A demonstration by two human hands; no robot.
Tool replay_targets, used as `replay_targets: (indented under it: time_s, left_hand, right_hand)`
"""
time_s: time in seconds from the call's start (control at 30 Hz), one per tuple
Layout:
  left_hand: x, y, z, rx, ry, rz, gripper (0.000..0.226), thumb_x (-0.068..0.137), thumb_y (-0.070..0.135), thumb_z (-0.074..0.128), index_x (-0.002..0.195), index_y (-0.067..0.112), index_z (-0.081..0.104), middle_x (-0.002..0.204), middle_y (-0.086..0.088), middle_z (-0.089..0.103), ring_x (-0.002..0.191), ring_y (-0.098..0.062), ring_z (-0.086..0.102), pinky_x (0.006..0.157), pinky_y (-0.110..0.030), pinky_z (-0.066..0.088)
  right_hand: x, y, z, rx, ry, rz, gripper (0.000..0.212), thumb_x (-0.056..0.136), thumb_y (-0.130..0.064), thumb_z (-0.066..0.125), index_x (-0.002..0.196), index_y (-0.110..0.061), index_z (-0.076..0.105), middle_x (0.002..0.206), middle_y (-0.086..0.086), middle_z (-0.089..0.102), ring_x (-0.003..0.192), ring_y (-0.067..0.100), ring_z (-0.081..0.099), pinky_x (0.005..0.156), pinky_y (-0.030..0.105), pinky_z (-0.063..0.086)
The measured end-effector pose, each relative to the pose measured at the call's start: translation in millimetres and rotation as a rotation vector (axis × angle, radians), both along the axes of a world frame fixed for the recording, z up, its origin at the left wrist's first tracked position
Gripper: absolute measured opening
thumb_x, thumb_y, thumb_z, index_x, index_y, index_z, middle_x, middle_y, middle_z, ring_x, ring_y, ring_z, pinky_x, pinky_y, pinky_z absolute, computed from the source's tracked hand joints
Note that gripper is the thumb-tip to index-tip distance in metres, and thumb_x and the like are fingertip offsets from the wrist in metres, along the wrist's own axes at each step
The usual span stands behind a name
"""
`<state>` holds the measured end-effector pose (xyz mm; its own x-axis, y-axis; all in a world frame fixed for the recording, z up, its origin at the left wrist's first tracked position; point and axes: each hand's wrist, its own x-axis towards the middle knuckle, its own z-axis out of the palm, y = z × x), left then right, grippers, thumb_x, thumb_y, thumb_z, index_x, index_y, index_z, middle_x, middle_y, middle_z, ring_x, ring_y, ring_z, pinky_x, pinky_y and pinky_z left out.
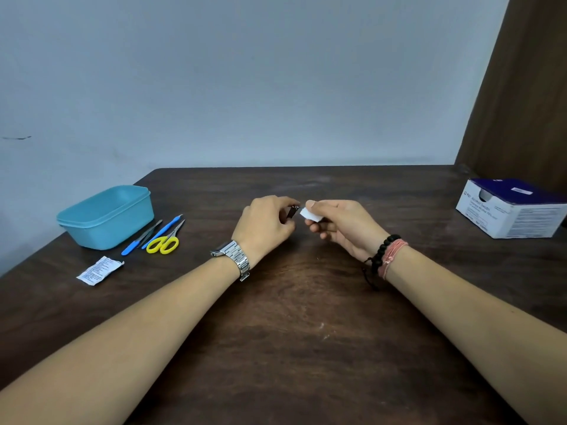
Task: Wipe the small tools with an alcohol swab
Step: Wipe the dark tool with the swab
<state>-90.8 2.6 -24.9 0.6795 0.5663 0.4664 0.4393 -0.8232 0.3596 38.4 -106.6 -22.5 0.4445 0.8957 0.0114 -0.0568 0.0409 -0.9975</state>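
Observation:
Over the middle of the dark wooden table, my left hand pinches a small dark metal tool, mostly hidden by its fingers. My right hand holds a folded white alcohol swab between thumb and fingers, its edge touching the tool's tip. To the left lie yellow-handled scissors, a blue-handled tool, another blue-handled tool and a thin dark tool, side by side.
A turquoise plastic tub stands at the far left beside the tools. A torn white swab wrapper lies in front of it. A white and purple swab box sits at the right edge near a brown panel.

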Motion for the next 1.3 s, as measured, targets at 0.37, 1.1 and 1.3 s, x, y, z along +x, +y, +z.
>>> replay_targets:
  time_s: [0.37,1.1,1.3]
  left_hand:
    - [0.6,-1.4,-4.1,-0.28,-0.048,-0.065,0.031,0.09,0.019,0.051,0.107,0.031,0.073,0.056,0.006,0.054,0.056,-0.01,0.048,0.056,-0.025,0.037]
    - [4.0,-3.1,-6.0,-0.655,-0.279,0.009,0.026,0.089,0.028,0.06,0.073,0.02,0.079,0.058,0.007,0.064,0.055,-0.007,0.055,0.058,-0.021,0.045]
    - [3.0,-2.6,-4.9,-0.661,-0.286,0.023,0.027,0.088,0.03,0.06,0.07,0.022,0.079,0.054,0.009,0.063,0.052,-0.005,0.055,0.057,-0.02,0.042]
  right_hand:
    - [4.9,4.4,-3.7,0.126,-0.044,-0.055,0.01,0.096,-0.004,0.057,0.094,-0.009,0.066,0.074,0.005,0.066,0.06,0.009,0.061,0.05,0.016,0.046]
    - [4.8,11.4,-9.2,0.153,-0.101,-0.188,0.028,0.091,0.007,0.053,0.089,-0.013,0.071,0.084,0.003,0.072,0.07,0.008,0.066,0.071,0.018,0.057]
    - [4.1,8.0,-9.8,0.22,-0.142,-0.11,0.021,0.088,0.006,0.063,0.095,-0.012,0.072,0.089,0.006,0.073,0.076,0.008,0.068,0.077,0.018,0.056]
